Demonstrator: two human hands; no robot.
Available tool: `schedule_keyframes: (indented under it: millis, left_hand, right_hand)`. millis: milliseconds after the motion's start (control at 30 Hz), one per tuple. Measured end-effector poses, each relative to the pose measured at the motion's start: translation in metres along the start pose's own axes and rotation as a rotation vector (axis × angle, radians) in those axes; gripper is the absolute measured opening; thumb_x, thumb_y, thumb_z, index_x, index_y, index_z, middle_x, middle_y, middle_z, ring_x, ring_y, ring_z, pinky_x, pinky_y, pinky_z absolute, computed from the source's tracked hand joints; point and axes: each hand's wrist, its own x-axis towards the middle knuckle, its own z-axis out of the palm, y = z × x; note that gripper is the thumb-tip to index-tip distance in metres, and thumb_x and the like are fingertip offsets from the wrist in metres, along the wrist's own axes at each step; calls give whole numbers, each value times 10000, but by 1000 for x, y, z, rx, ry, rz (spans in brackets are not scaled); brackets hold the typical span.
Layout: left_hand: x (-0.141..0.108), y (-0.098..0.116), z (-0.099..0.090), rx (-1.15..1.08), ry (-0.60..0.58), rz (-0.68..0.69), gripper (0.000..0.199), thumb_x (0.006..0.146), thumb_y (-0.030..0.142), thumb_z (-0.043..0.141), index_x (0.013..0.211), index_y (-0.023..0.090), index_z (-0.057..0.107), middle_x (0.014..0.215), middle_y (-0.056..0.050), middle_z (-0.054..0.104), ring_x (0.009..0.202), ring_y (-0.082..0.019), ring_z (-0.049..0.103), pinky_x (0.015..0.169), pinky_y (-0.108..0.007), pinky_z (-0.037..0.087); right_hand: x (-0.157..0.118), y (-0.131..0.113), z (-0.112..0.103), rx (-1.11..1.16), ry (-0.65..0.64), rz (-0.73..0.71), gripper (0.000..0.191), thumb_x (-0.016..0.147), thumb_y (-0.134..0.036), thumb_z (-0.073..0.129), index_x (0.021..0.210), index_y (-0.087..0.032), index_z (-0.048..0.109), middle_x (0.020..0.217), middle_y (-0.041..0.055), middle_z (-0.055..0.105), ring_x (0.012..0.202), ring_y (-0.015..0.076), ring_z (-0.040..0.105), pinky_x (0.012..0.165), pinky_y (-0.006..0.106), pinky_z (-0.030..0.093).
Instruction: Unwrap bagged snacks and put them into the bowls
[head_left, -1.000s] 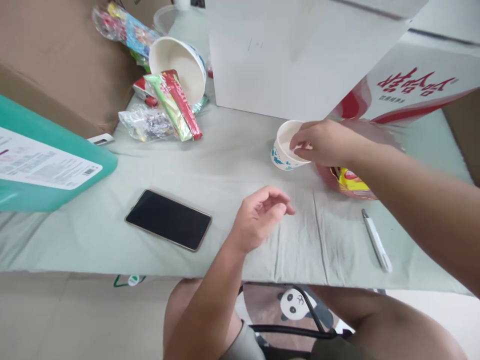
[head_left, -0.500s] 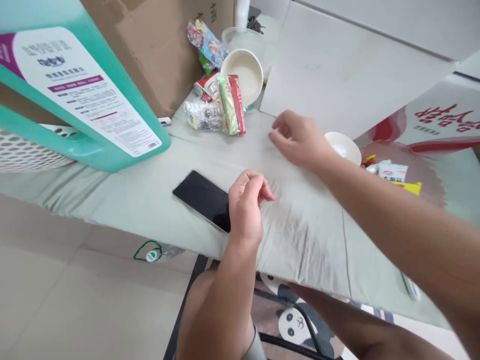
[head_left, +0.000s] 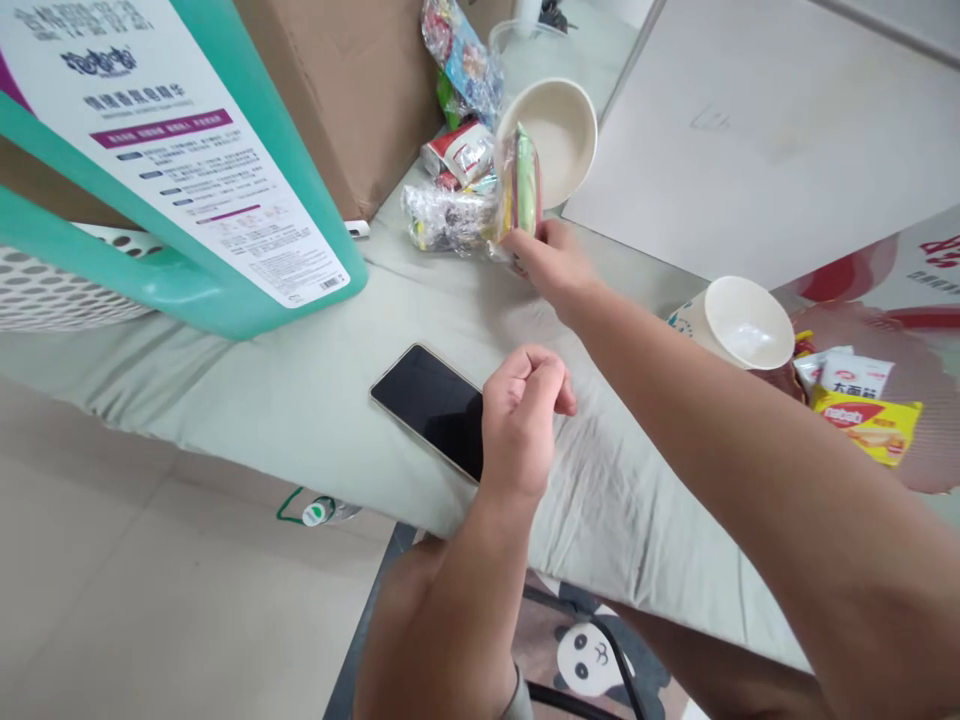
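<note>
My right hand [head_left: 551,262] is closed on the near end of a green-and-red snack packet [head_left: 527,185] with a clear wrapper, tilting it up in front of an open paper bowl [head_left: 570,135]. Crinkled clear wrappers [head_left: 450,218], a red-and-white packet [head_left: 463,152] and a blue snack bag [head_left: 465,65] lie to its left. My left hand [head_left: 523,415] rests on the cloth with its fingers curled in, nothing visible in them. It covers one end of a black phone [head_left: 431,405].
A large green jug [head_left: 300,200] stands at left before a cardboard box [head_left: 341,90]. To the right are a paper cup [head_left: 750,320], a pink tray [head_left: 930,440] with several small packets, including a yellow one [head_left: 870,425], and a white box [head_left: 750,130]. A bottle [head_left: 321,511] is below the table edge.
My right hand has moved left and taken hold of the snack packet, whose near end is now lifted and turned. My left hand remains by the phone. The view has shifted slightly.
</note>
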Motion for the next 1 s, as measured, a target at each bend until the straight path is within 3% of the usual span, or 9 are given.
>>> schedule_keyframes:
  millis: [67,167,267,400,500,600,767,867,1000]
  left_hand:
    - [-2,1,0,-3,-4,34,235,867,244,580,640,205,531,580,27,499,582,-100,463,605,-259,417]
    - [-7,0,3,1,21,72,245,868,246,581,634,207,518,563,33,479,568,-100,439,602,-258,404]
    - [-14,-10,13,57,3,43,236,862,247,605,652,204,509,591,34,469,599,-101,432,613,-248,392]
    - [-30,-43,41,226,-150,-97,150,859,316,727,918,216,631,897,-1,607,858,-120,575,767,-232,463]
    - [-45,-77,64,238,-378,-233,440,868,402,753,1255,310,565,1089,-8,633,957,-152,627,859,-276,513]
    - [-59,-106,81,231,-568,-281,457,869,405,749,1266,321,538,1135,-14,635,915,-153,634,833,-294,544]
    - [-77,-128,96,295,-629,-210,609,854,530,768,1341,381,433,1162,-20,616,867,-153,650,735,-302,570]
    - [-79,-129,103,398,-578,-83,524,863,582,750,1243,356,468,1036,-9,587,739,-117,597,629,-259,529]
    - [-74,-135,106,533,-553,47,323,919,489,699,1090,294,506,930,7,521,657,-80,508,582,-217,492]
  right_hand:
    - [-30,0,-14,297,-52,155,250,905,-463,561,878,-215,542,854,65,623,753,196,628,623,326,530]
    - [-98,10,-41,650,-117,162,248,820,-459,622,854,-227,543,798,25,550,690,162,573,568,286,479]
    - [-180,35,-69,864,-38,187,356,754,-459,658,1045,-271,576,888,20,588,674,165,560,554,293,470]
    - [-278,69,-96,957,47,280,392,791,-521,555,1074,-257,618,935,77,674,721,222,616,634,369,532]
    - [-326,86,-106,1041,83,374,425,779,-563,602,1053,-240,632,928,78,692,720,226,619,666,382,545]
    - [-353,96,-115,1143,121,454,446,799,-574,694,1107,-261,615,960,44,685,761,195,625,684,329,543]
    - [-369,107,-135,1180,205,440,399,827,-571,752,1017,-267,579,888,-21,579,689,112,528,626,237,476]
    - [-371,121,-155,878,264,355,288,903,-513,662,973,-242,593,871,-5,599,731,134,555,708,287,496]
    - [-379,144,-182,332,537,277,130,909,-349,632,949,-226,623,905,24,651,849,172,613,838,349,490]
